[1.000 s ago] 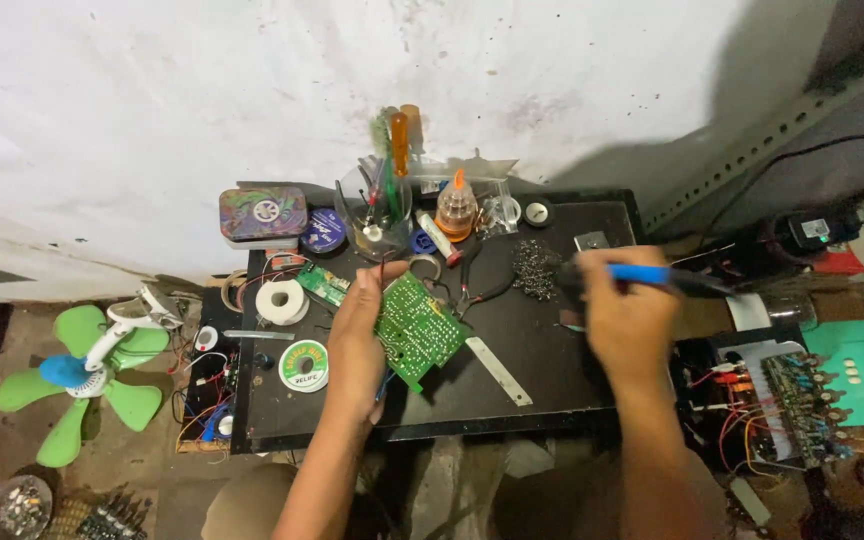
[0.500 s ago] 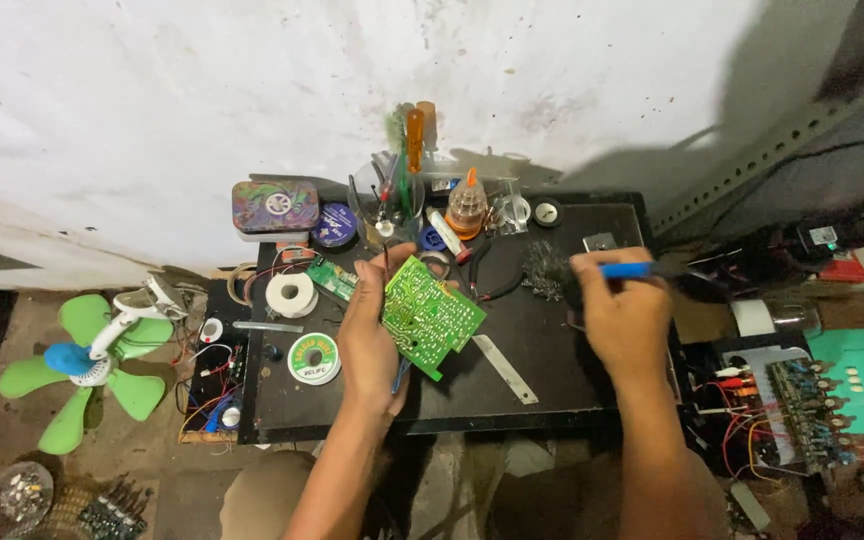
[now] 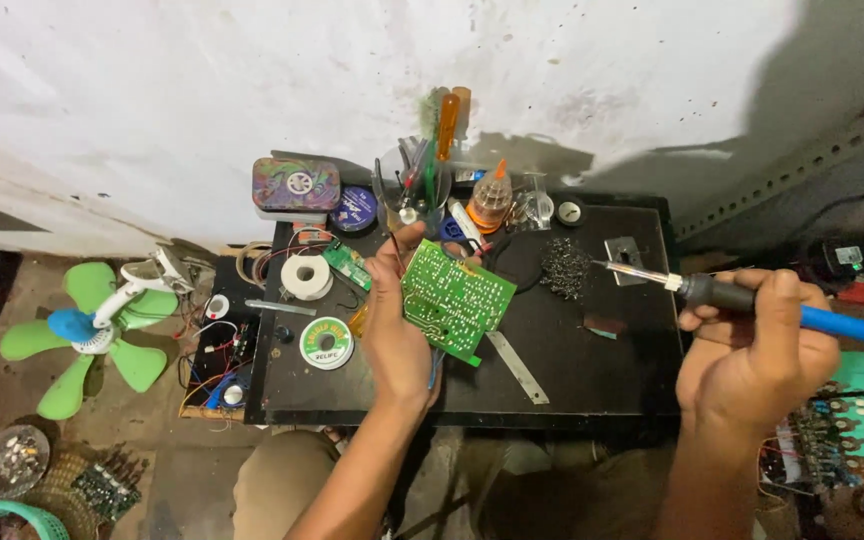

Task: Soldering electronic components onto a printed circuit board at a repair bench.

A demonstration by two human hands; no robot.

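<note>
Fingers [image 3: 384, 275] pinch board [image 3: 455, 298] edge | right hand [image 3: 752, 350] grips iron [image 3: 742, 296]

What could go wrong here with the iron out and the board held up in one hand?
The soldering iron in the right hand points its tip toward the left hand, whose bare fingers grip the green circuit board: a burn is possible. The board, held by one edge above the black table, could wobble under the tip.

- Right hand [image 3: 752, 355] with blue-handled soldering iron [image 3: 752, 297] has pulled back from the tabletop middle toward the table's right edge, tip now near the metal wool.
- Green printed circuit board [image 3: 455, 298] in left hand [image 3: 395, 325] has tilted slightly, still raised over the table.
</note>
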